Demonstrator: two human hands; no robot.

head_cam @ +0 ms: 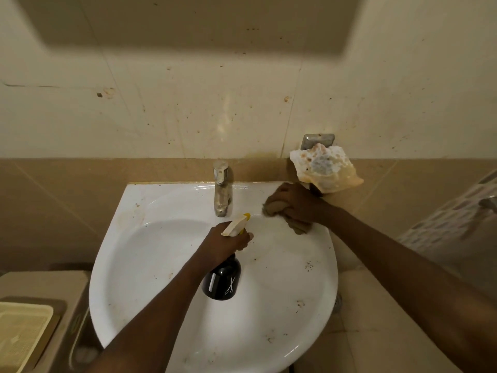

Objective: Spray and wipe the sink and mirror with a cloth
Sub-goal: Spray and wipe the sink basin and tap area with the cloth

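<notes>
A white sink (pixel 150 265) fills the middle of the view, its rim speckled with dark dirt. Over the basin, my left hand (pixel 223 243) grips a black spray bottle (pixel 222 281) with a cream and yellow trigger head that points toward the tap. My right hand (pixel 295 203) presses a crumpled brown cloth (pixel 297 226) onto the back right rim of the sink. A dark frame's underside (pixel 188 22) at the top may be the mirror; I see no glass.
A metal tap (pixel 222 189) stands at the back centre of the sink. A large conch shell (pixel 325 168) sits on a wall holder just behind my right hand. A cream plastic basket (pixel 21 337) is at the lower left. The tiled wall is stained.
</notes>
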